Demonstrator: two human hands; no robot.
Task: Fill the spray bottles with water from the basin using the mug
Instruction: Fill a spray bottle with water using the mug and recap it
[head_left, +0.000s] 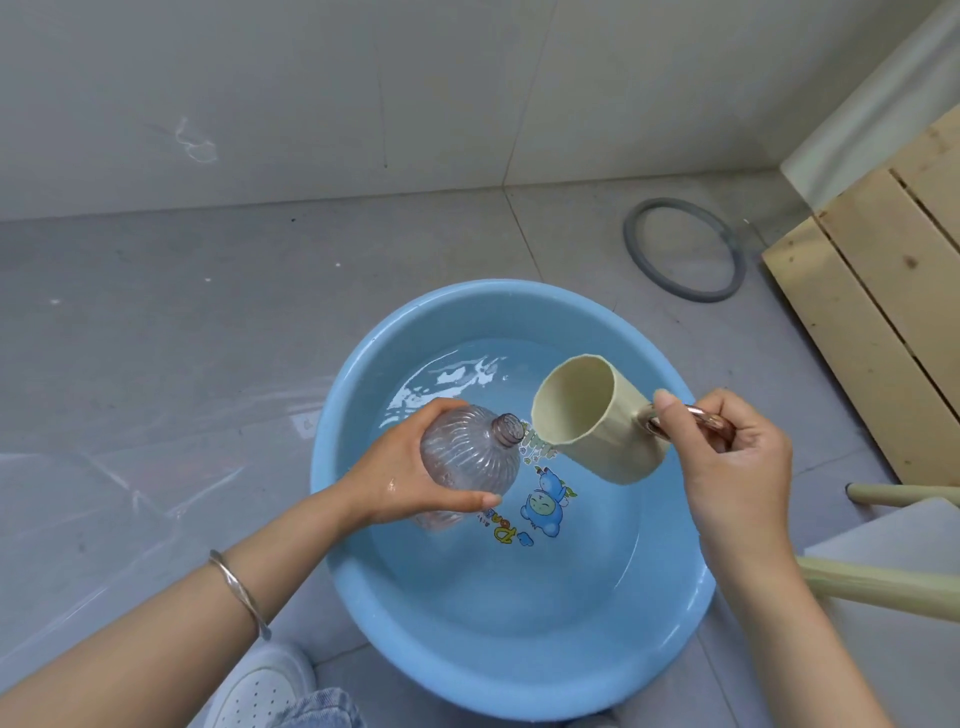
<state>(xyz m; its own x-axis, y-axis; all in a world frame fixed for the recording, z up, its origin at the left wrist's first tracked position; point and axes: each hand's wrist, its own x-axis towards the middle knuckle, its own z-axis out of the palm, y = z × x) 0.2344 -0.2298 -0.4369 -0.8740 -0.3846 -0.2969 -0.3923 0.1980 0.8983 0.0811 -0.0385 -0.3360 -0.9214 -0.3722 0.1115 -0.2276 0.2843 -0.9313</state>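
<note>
Mug (597, 421), gripped by its handle in the right hand (737, 457), is tipped leftward, its lip just beside the open neck of the bottle (467, 457); the bottle's body is clasped in the left hand (400, 467) and slanted up-right toward the mug above the basin (519, 649).

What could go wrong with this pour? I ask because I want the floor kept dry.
The bottle has a narrow open neck, far smaller than the mug rim beside it, so water may run past it; most should fall back into the basin below. The left hand looks wet, and the tilted, ribbed bottle could slip. The right hand pinches only the mug's handle, so it may wobble.
</note>
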